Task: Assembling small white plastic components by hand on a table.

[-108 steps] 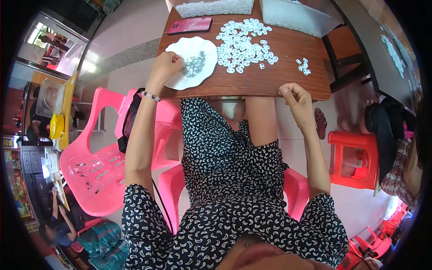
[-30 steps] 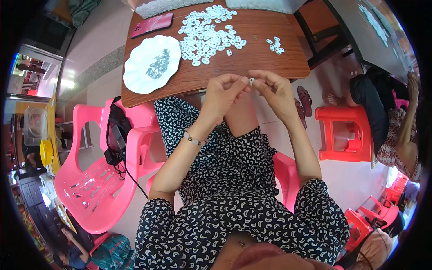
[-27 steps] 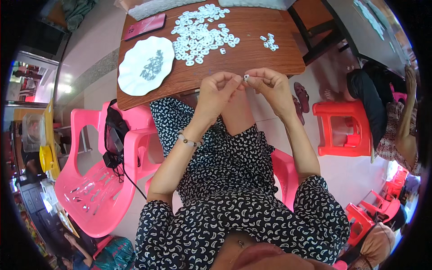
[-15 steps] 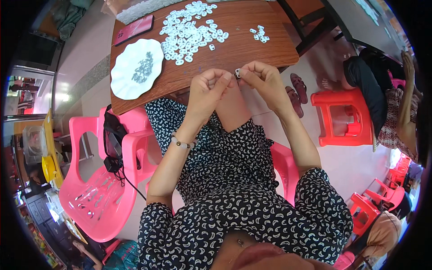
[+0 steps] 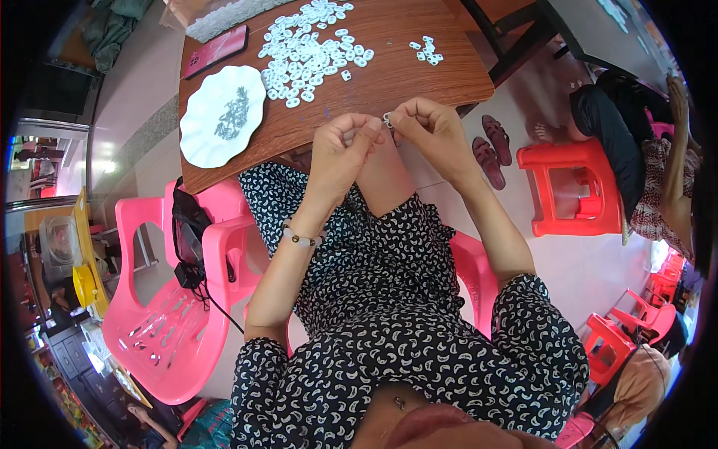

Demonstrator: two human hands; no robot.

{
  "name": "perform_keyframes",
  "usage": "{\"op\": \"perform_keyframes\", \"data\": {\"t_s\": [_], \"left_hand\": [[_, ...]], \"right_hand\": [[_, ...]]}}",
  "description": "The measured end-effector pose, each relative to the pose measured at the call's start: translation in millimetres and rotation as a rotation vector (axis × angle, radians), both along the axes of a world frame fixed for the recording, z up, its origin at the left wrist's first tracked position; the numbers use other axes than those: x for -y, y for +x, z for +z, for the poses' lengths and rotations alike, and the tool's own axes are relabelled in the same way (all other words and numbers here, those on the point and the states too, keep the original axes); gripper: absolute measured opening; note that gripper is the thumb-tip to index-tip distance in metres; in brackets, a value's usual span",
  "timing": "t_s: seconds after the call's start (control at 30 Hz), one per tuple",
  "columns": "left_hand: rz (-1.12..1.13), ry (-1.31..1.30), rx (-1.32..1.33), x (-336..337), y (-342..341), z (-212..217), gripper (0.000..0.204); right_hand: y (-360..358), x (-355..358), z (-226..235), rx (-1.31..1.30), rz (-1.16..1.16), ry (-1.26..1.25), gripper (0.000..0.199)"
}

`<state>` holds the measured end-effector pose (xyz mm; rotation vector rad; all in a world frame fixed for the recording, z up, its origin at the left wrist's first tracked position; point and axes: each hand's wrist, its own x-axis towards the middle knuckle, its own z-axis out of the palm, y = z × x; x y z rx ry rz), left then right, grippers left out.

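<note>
My right hand (image 5: 428, 135) pinches a small white two-holed plastic piece (image 5: 387, 120) between thumb and fingertips, just off the table's near edge. Close beside it on the left, my left hand (image 5: 348, 146) is closed in a pinch, its fingertips near the piece; whatever it holds is too small to make out. A big pile of like white pieces (image 5: 314, 56) lies on the brown table (image 5: 389, 71), with a smaller group of pieces (image 5: 427, 51) to the right. At the left, a white wavy-rimmed plate (image 5: 200, 142) bears many tiny grey metal bits (image 5: 234, 112).
A pink flat case (image 5: 217, 51) lies behind the plate. Pink plastic chair (image 5: 161, 329) stands at my left with a black bag (image 5: 191, 232) on it. To the right are a red stool (image 5: 572, 187), sandals (image 5: 490, 161) on the floor and a seated person (image 5: 662, 179).
Both hands stay close together at the table edge. The white piece in my right hand has turned slightly and shifted a little to the left. The view has shifted slightly.
</note>
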<state>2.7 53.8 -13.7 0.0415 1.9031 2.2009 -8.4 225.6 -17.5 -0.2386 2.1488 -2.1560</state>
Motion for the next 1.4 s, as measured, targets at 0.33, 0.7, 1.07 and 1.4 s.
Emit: {"op": "perform_keyframes", "data": {"t_s": [0.33,0.7,1.07,1.4], "left_hand": [[0.026,-0.068,-0.065,0,0,-4,0.017],[0.105,-0.157,-0.124,-4,2,-1,0.012],[0.075,-0.217,-0.112,-2,4,-7,0.014],[0.074,-0.139,-0.088,-2,1,-7,0.015]], "right_hand": [[0,3,-4,-0.075,-0.024,0.044,0.017],[3,4,-4,-0.038,-0.002,0.124,0.013],[3,2,1,-0.043,0.049,0.203,0.015],[0,1,-7,0.02,0.047,0.109,0.015]]}}
